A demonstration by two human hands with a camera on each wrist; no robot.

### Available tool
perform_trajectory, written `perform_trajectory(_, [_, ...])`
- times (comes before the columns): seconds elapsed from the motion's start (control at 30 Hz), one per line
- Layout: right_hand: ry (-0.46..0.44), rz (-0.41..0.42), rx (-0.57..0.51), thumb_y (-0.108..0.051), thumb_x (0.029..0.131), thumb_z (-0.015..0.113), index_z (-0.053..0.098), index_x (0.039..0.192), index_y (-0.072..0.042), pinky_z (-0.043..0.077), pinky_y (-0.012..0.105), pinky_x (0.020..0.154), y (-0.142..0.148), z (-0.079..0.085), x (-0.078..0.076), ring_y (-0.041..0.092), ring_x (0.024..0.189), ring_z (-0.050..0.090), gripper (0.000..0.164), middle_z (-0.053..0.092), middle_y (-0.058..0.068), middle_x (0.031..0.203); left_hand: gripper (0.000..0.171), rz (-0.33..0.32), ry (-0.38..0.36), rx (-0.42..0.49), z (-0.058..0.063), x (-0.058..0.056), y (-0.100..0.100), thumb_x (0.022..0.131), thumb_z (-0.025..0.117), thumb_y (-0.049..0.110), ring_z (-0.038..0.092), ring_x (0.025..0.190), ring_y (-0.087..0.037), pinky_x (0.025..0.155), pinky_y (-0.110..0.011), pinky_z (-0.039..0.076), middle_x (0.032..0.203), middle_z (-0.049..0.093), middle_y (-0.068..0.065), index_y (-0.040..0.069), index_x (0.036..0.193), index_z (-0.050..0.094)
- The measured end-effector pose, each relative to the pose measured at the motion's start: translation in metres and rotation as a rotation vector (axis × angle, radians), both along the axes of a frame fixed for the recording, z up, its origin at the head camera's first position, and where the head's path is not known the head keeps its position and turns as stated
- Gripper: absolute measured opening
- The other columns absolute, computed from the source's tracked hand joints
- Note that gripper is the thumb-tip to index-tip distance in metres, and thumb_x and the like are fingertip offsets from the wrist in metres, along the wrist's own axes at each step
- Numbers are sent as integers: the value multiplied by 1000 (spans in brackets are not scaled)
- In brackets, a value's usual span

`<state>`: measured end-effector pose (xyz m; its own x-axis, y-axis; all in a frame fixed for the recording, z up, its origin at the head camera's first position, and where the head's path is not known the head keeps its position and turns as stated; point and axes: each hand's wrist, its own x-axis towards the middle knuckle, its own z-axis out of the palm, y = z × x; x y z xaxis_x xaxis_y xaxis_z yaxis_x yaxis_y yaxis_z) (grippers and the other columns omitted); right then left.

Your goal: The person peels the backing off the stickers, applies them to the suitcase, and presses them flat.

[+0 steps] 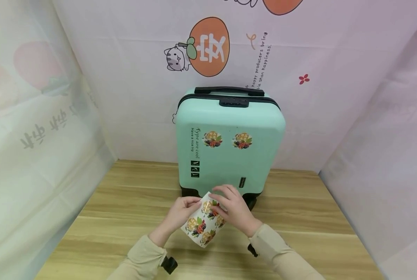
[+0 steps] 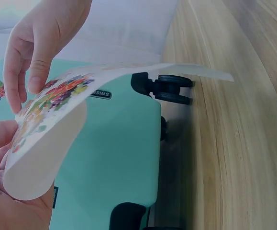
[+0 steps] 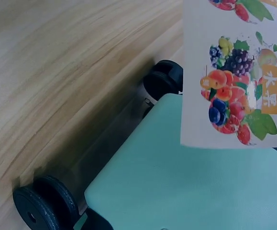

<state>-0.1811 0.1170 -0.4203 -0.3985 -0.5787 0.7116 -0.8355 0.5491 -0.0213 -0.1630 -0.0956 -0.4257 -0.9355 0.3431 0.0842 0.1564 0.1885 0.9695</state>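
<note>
A white sheet of fruit stickers (image 1: pixel 198 229) is held tilted in front of a mint-green suitcase (image 1: pixel 225 159). My left hand (image 1: pixel 180 214) pinches the sheet by its upper left edge, thumb on the printed face. In the left wrist view the sheet bends, its pale back showing below the left thumb. Over the sheet's upper part hovers my right hand (image 1: pixel 234 206), its thumb and fingers bent and apart, close to a sticker; whether the fingertips touch it is unclear. Two similar fruit stickers (image 1: pixel 212 139) sit on the suitcase's upper front. The right wrist view shows the sheet's printed face (image 3: pixel 198 96) but no fingers.
The suitcase stands upright on a wooden table (image 1: pixel 306 217), its black handle (image 1: pixel 229 91) on top and black wheels (image 3: pixel 42 203) below. A printed cloth backdrop (image 1: pixel 131 77) rises behind it, with cloth walls at both sides.
</note>
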Motion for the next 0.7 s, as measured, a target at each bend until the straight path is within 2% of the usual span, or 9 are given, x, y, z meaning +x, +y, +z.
perform_trajectory(0.17, [-7,-4,5,-18,72,82,69,107,-13,49,38,89,-1,-1,0,23,107,54,38,60,8,114,31,-15,-22,21,0,-1,1,96,54,17,65,75,-12,66,-24,55,99,69,-22,-6,115,63])
perform_trajectory(0.3, [12,0,18,-19,69,84,69,106,-13,49,38,89,-2,-3,0,23,106,54,40,60,7,114,34,-43,-79,63,-2,-1,2,96,53,19,64,73,-10,65,-23,54,99,68,-20,-7,117,61])
perform_trajectory(0.43, [1,-5,33,-21,71,83,71,105,-14,49,37,90,-2,-4,0,22,107,54,37,60,5,113,36,-63,-139,99,-6,-3,2,96,52,21,64,70,-9,62,-21,54,95,69,-16,-8,118,60])
perform_trajectory(0.6, [-5,-3,29,-21,70,83,72,101,-16,49,35,90,-2,-5,0,21,106,54,33,60,4,112,40,-140,-217,187,-10,-6,1,98,49,20,64,72,-7,65,-20,54,90,69,-3,-13,119,56])
perform_trajectory(0.7, [7,7,22,-21,68,84,73,98,-17,49,35,89,-2,-5,0,21,105,54,32,61,4,111,41,-169,-228,214,-9,-5,0,99,48,20,64,73,-7,66,-20,54,90,68,0,-16,118,54])
